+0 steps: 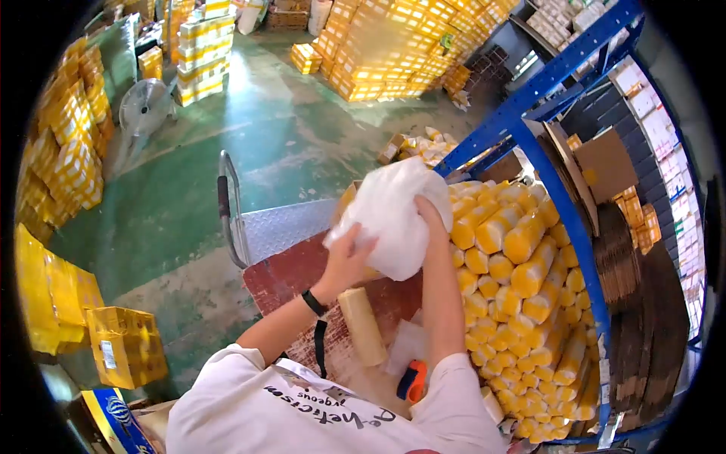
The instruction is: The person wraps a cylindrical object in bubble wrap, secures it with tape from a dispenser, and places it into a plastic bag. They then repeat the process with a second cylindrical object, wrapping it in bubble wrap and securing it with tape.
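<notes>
Left hand (349,263) and right hand (432,221) hold a crumpled white plastic bundle (392,212) between them, over far part of scuffed red tabletop (286,278). Smooth cream cylindrical roll (363,327) lies nearer.

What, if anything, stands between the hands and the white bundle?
Nothing visible: the left hand and right hand are both on the white bundle. The pale roll lies on the red board, not between them.

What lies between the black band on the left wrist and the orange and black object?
In the head view: a pale yellow cylindrical roll, then, nearer the object, part of a whitish sheet.
</notes>
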### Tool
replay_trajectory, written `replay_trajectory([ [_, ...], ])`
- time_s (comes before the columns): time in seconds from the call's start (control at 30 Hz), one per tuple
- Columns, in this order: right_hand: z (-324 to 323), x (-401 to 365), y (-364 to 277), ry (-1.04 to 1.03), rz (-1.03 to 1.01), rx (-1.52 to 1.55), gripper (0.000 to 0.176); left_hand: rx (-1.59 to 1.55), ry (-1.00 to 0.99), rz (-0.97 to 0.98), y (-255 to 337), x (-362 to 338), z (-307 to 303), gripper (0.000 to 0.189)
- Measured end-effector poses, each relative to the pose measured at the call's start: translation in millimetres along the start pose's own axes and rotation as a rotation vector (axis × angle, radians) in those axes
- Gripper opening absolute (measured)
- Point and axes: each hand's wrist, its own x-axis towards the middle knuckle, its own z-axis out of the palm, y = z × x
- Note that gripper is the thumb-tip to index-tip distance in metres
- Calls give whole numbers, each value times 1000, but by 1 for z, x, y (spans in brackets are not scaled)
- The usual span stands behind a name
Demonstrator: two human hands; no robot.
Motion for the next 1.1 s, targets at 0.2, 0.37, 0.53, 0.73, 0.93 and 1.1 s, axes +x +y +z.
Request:
replay_trajectory([
  [0.2,93,-94,5,-269,-653,-1004,60,-379,13,-287,-3,41,-17,61],
  [0.37,48,-38,53,-48,-431,-1368,53,430,-458,243,17,34,0,42],
  [0.53,-10,7,24,-10,-149,-647,50,599,-498,206,31,34,-6,25],
  [0.73,43,-123,24,-168,-403,-789,47,-9,-619,165,32,-37,21,30],
  [0.93,43,-150,28,-205,-250,-1430,45,-14,-610,141,72,-58,32,37],
  [1.1,-13,-115,-21,-372,293,-918,42,880,-620,827,6,-32,36,34],
])
